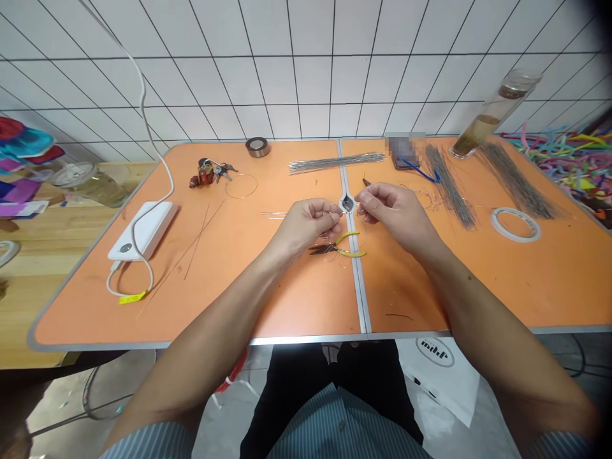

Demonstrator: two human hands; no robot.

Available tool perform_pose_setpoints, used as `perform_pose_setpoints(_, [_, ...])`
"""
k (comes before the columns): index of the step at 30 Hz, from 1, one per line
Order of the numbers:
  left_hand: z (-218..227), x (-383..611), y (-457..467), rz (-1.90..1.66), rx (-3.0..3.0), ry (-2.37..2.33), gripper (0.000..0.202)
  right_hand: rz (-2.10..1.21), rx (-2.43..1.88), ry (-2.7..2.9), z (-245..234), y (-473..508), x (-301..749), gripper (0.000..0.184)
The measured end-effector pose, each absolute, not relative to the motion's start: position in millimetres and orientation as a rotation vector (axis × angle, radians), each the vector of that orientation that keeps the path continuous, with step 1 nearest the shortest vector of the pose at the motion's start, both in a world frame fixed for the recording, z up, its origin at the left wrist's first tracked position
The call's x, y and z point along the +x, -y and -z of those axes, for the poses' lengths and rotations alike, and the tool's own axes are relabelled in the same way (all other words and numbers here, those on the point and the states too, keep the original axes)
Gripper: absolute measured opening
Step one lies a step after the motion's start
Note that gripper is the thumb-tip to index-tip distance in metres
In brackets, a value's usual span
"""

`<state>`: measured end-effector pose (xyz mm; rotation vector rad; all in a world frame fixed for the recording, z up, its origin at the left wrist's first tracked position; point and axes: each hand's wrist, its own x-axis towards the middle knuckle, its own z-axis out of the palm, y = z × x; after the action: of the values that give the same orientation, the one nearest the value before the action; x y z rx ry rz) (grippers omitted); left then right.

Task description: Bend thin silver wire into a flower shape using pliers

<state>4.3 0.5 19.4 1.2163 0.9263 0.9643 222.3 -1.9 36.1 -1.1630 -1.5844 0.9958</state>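
Note:
My left hand is closed in a pinch above the orange table, with thin copper-coloured wire showing at its fingertips. Across the table's centre seam, my right hand also pinches, and a fine strand of wire shows by its fingers. The two hands are a little apart, with the seam's oval metal fitting visible between them. Yellow-handled pliers lie just below the left fingers, their jaws pointing left, with loose loops of fine wire around them. The wire's full course between the hands is too thin to follow.
Behind the hands lies a bundle of straight wires; more bundles lie right, near a white ring and a tilted glass tube. Leftward are a tape roll, keys and a cabled white power bank.

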Motion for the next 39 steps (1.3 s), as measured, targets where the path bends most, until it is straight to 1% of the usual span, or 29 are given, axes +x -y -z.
perform_pose_setpoints(6, [-18, 5, -1, -0.990, 1.259, -0.945, 0.007, -1.009, -1.172, 1.643, -36, 3, 221, 0.037])
perform_pose_setpoints(13, [-20, 6, 1, -1.027, 1.236, -0.997, 0.008, -0.918, -1.242, 1.741, -32, 2, 222, 0.024])
perform_pose_setpoints(15, [-19, 6, 1, -1.032, 1.246, -0.990, 0.007, -0.916, -1.254, 1.740, -31, 1, 222, 0.024])
perform_pose_setpoints(19, [-17, 6, 1, -0.986, 1.276, -0.938, 0.008, -0.992, -1.241, 1.676, -31, 0, 221, 0.027])
perform_pose_setpoints(23, [-14, 9, 1, -0.977, 1.349, -0.909, 0.007, -1.069, -1.226, 1.601, -30, 0, 218, 0.020])
perform_pose_setpoints(28, [-13, 11, 2, -1.023, 1.433, -0.914, 0.010, -1.321, -1.214, 1.443, -27, -3, 219, 0.018])
perform_pose_setpoints(30, [-13, 12, 2, -1.021, 1.435, -0.912, 0.011, -1.374, -1.200, 1.422, -26, -4, 220, 0.016])
perform_pose_setpoints(33, [-14, 10, 3, -0.980, 1.365, -0.889, 0.013, -1.326, -1.194, 1.445, -27, -3, 220, 0.017])
perform_pose_setpoints(39, [-15, 5, 1, -0.953, 1.260, -0.902, 0.025, -1.155, -1.199, 1.467, -32, -2, 221, 0.023])
